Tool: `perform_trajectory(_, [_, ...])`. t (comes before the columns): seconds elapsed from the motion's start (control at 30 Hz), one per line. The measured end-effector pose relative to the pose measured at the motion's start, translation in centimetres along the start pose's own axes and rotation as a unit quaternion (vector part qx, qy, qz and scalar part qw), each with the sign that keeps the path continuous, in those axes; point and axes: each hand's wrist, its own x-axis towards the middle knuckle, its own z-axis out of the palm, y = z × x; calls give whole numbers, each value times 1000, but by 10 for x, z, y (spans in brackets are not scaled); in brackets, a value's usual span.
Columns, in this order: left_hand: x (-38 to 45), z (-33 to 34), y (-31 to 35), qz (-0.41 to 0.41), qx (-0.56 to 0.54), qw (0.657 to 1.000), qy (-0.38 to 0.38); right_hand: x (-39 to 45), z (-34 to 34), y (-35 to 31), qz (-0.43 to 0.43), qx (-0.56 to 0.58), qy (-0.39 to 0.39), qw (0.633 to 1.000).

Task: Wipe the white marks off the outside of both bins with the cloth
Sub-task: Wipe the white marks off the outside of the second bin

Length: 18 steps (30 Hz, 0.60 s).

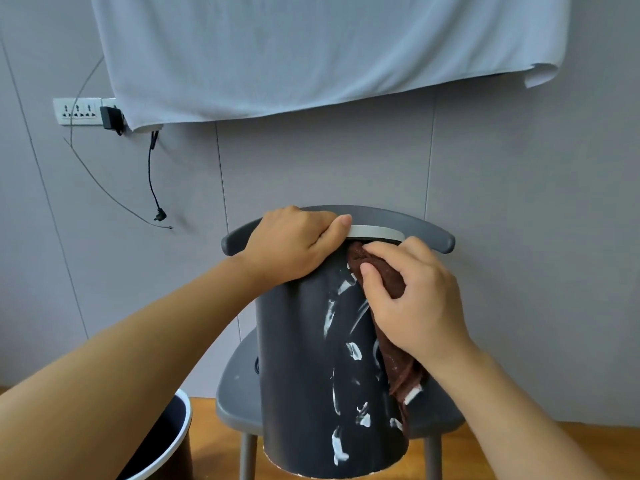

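Far left, a power strip (78, 111) is fixed to the grey wall, a black adapter (110, 117) plugged into it and a black cable (152, 174) hanging below. A pale sheet (311, 53) hangs across the top of the wall. Low in the left corner stands the second bin (173, 441), dark with a white rim, on the wooden floor (207, 445), just beside the chair (239, 386) and partly hidden by my left forearm.

The dark bin (294, 358) I am working on rests on the grey chair seat, its grey-rimmed top tipped away against the chair back, its base toward me and overhanging the seat's front edge. White marks (353, 351) run in streaks and blobs down the middle of its side, from near the rim to the base.

My left hand (294, 244) grips the bin's rim, fingers curled over the edge, thumb along the grey band. My right hand (412, 299) pinches the brown cloth (391, 282) and presses it on the bin just below the rim; the cloth's loose end trails down the bin's right side.
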Motion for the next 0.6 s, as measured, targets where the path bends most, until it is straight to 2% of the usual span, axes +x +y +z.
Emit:
perform_trajectory(0.1, [0,0,-1,-11,-3,1000,3,-7,-7,-5,-64,5,-102,993])
perform_trajectory(0.17, [1,2,-1,-12,-1,1000,2,-7,-11,-6,-74,3,-129,989])
perform_trajectory(0.23, [2,3,0,-18,7,1000,-4,0,-12,-5,-54,-3,-113,992])
perform_trajectory(0.4, [4,4,5,-7,23,1000,-4,8,-9,-5,2,-44,-14,999])
perform_trajectory(0.47, [4,4,6,-8,23,1000,-8,3,-9,-8,-13,-51,-25,998])
perform_trajectory(0.6, [2,1,7,-16,14,1000,-12,-4,-17,-12,-84,-77,-106,988])
